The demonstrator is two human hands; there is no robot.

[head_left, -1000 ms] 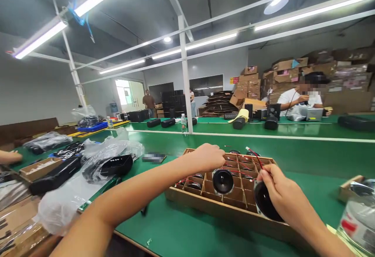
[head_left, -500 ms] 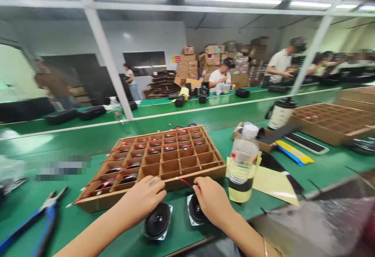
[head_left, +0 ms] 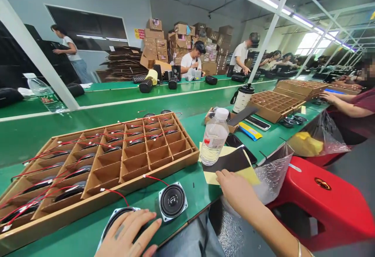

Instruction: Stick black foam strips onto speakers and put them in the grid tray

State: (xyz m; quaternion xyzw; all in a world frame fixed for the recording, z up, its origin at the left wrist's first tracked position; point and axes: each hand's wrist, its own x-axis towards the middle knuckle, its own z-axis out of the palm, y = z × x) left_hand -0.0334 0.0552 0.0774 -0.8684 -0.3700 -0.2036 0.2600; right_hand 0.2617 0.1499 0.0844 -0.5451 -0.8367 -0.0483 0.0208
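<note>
My left hand (head_left: 129, 233) lies over a round black speaker (head_left: 113, 222) at the table's front edge, its fingers apart and covering much of it. Another speaker (head_left: 172, 201), with a square metal frame and a red wire, lies face up just right of that hand. My right hand (head_left: 234, 188) has its fingers stretched out, fingertips at the edge of a black sheet (head_left: 231, 161) on yellow backing paper (head_left: 249, 175); the fingers' undersides are hidden. Beyond both hands stands a divided cardboard tray (head_left: 164, 167), with wired speakers in many compartments and several front ones bare.
A clear water bottle (head_left: 215, 138) stands on the yellow paper. Behind it are a white cup (head_left: 243, 99), a yellow-and-blue packet (head_left: 250, 131) and a phone (head_left: 257, 122). A red stool (head_left: 328, 202) stands at the right, near a co-worker's arm (head_left: 342, 102).
The view has swung to the right. My right hand has left the right speaker and moved right to the sheets. My left hand now covers the left speaker, fingers spread.
</note>
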